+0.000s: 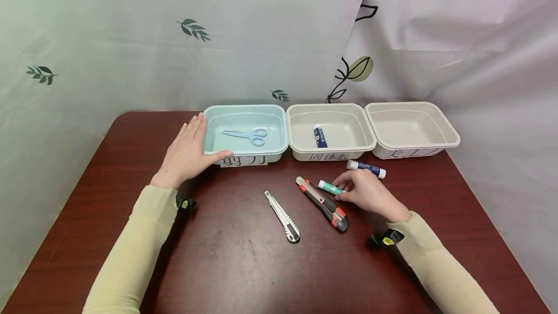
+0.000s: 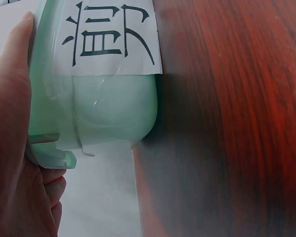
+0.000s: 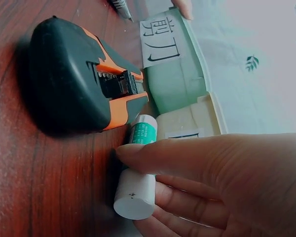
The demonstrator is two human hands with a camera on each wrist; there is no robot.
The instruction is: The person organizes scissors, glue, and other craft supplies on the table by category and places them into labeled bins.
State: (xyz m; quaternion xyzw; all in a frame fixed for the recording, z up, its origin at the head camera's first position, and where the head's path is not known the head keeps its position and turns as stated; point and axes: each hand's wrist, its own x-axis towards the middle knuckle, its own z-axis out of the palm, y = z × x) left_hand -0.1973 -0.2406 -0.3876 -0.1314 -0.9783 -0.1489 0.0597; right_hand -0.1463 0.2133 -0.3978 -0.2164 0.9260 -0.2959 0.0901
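Observation:
My left hand (image 1: 186, 150) rests against the left end of the light-blue bin (image 1: 245, 151), fingers straight along its side and thumb on the front rim. Inside that bin lie light-blue scissors (image 1: 250, 135). With thumb and fingertips my right hand (image 1: 368, 194) pinches a green-and-white glue stick (image 1: 330, 187), low over the tabletop. The right wrist view shows the thumb across the green label (image 3: 143, 133). Close to it lie a black-and-red utility knife (image 1: 323, 205) and, behind the hand, a blue-and-white glue stick (image 1: 366, 168). A slim silver utility knife (image 1: 282, 217) lies further left.
The middle beige bin (image 1: 331, 150) holds another blue glue stick (image 1: 320, 136). A second beige bin (image 1: 411, 148) stands right of it. All three bins bear paper labels in front. A patterned cloth (image 1: 261, 38) hangs behind the dark red table (image 1: 218, 270).

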